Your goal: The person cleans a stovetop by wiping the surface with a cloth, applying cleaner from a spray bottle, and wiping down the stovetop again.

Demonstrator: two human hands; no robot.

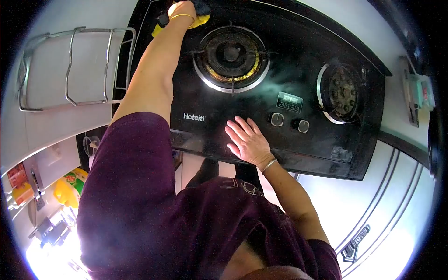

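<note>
My left hand [182, 9] reaches to the far left corner of the black gas stove [210, 140], closed over a yellow and dark cloth [200, 21] pressed against the stove top. Its fingers are partly hidden at the frame's upper edge. My right hand [249, 142] lies flat near the stove's front edge with its fingers spread, holding nothing. To the right of those fingertips are two control knobs [276, 119] and a small lit display [290, 101]. Between the hands, toward the back, sits the large round burner [232, 53], yellowish around its inner ring.
A second burner [343, 93] is at the stove's right. On the left, a chrome wire rack [70, 67] stands beside the stove. A yellow bottle [70, 189] and a hanging knife [31, 212] are at the lower left. White cabinet fronts [373, 210] lie at lower right.
</note>
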